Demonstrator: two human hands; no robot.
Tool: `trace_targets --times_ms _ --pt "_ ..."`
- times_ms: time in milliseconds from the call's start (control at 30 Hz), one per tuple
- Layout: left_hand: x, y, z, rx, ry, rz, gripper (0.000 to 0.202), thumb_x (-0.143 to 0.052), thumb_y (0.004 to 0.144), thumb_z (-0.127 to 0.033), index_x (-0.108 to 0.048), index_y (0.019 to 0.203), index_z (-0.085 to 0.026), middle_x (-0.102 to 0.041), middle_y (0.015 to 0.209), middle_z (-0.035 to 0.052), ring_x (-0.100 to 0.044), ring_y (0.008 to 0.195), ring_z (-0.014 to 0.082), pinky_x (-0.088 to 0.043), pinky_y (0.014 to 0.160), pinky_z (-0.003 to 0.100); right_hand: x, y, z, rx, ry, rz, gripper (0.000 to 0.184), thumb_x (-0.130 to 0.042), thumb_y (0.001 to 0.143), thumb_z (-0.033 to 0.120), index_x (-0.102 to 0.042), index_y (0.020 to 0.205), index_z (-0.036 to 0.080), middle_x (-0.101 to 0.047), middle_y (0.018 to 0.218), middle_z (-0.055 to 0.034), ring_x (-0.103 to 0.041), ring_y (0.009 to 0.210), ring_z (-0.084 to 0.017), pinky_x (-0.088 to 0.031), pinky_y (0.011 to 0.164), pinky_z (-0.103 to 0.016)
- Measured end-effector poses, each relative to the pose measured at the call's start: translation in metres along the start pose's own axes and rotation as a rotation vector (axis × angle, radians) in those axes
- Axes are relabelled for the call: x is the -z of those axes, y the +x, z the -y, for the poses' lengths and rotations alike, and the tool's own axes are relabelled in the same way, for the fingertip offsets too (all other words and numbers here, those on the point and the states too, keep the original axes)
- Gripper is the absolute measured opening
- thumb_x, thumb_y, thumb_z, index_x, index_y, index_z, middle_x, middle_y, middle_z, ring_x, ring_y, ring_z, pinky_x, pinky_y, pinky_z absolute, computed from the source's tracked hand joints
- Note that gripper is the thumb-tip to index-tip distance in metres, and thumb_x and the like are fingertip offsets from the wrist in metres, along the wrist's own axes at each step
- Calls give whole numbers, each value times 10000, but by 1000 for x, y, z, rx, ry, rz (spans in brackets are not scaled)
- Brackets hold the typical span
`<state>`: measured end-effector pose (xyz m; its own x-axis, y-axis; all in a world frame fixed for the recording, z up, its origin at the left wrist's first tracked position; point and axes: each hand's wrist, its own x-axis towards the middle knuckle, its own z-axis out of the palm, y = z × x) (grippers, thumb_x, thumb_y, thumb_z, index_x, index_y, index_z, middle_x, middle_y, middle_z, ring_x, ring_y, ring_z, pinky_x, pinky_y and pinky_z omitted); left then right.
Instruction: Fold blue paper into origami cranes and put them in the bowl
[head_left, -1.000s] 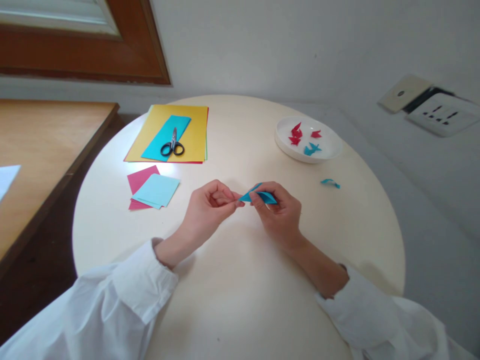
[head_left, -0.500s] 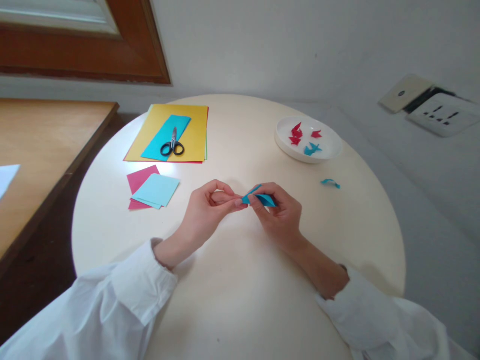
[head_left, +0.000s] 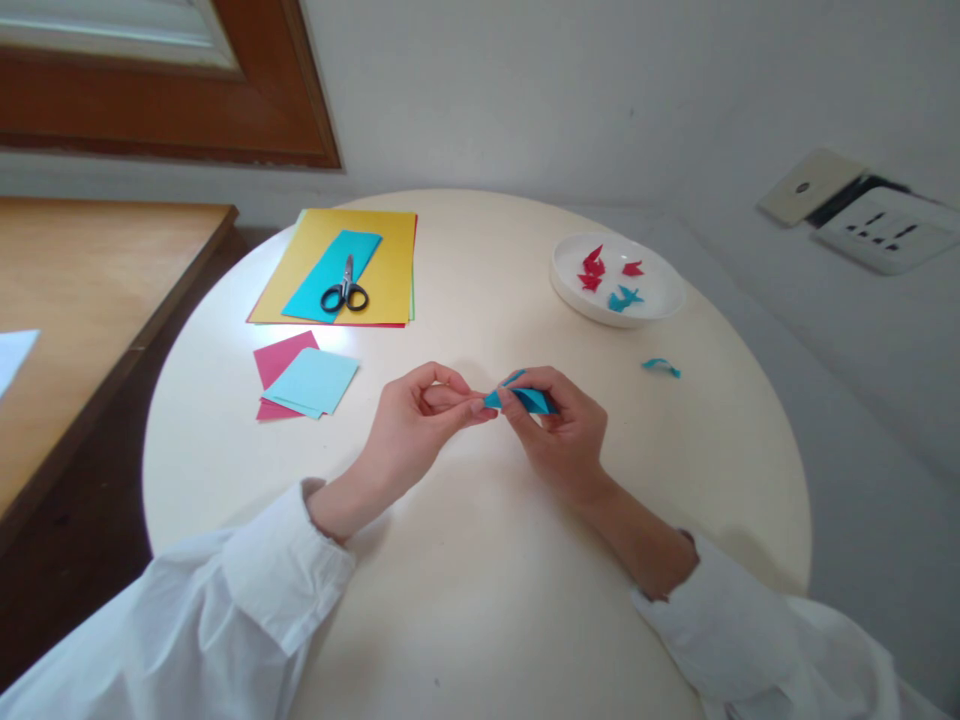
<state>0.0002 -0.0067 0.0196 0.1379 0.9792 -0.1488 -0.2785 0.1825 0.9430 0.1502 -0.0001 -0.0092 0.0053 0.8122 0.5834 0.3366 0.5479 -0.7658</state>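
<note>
A small folded piece of blue paper (head_left: 537, 402) is held between both hands above the middle of the round table. My left hand (head_left: 421, 410) pinches its left tip between thumb and fingers. From the other side my right hand (head_left: 564, 420) grips it, thumb in front and fingers behind, hiding part of the folds. To the left lie square sheets, pale blue paper (head_left: 315, 380) on top of magenta paper (head_left: 279, 357). A white round dish (head_left: 660, 300) at the back right holds several small red folded paper figures (head_left: 592, 268) and blue ones (head_left: 624, 298).
Black-handled scissors (head_left: 345, 290) rest on a blue paper strip (head_left: 307, 290) over a stack of coloured sheets, yellow paper (head_left: 390, 260) uppermost. A curled blue scrap (head_left: 661, 367) lies right of my hands. A wooden table (head_left: 112, 260) stands at the left; a wall socket (head_left: 885, 230) is at the right.
Both hands stay nearly in place, still gripping the blue paper. The paper and my right hand have shifted very slightly, and its visible folds look a little different.
</note>
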Motion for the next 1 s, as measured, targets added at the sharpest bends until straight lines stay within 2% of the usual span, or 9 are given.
trace_targets --times_ms 200,500,700,867,1000 --pt "0 0 1 -3 18 -1 365 -810 554 -370 -540 675 -156 -687 580 2 -705 716 202 -546 796 356 -1 0 1 -22 -31 -6 35 -615 777 231 -599 751 213 -654 747 -5 -607 669 -128 -512 598 -256" --pt "-1 -2 -1 -10 49 -6 314 -791 571 -306 -534 679 -162 -696 618 -1 -698 725 181 -534 786 329 -1 1 1 8 -66 -7 29 -612 772 211 -598 748 211 -650 731 0 -602 652 -122 -512 593 -251" --pt "0 -1 1 -46 135 -34 315 -795 572 -313 -539 677 -162 -667 586 -14 -663 618 146 -525 639 267 -3 1 3 7 -92 0 43 -611 769 211 -587 733 210 -642 702 7 -592 627 -116 -502 564 -241" --pt "1 0 4 -39 95 -41 321 -786 580 -360 -541 651 -164 -640 533 -26 -680 653 164 -550 727 313 -3 1 3 3 -105 5 54 -613 772 220 -585 726 211 -633 682 12 -584 614 -113 -488 545 -233" --pt "0 0 3 -43 91 -41 327 -789 576 -361 -540 650 -163 -626 512 -36 -672 615 153 -558 724 316 -3 0 3 12 -94 -4 53 -619 771 208 -586 729 208 -631 682 11 -585 617 -111 -486 545 -231"
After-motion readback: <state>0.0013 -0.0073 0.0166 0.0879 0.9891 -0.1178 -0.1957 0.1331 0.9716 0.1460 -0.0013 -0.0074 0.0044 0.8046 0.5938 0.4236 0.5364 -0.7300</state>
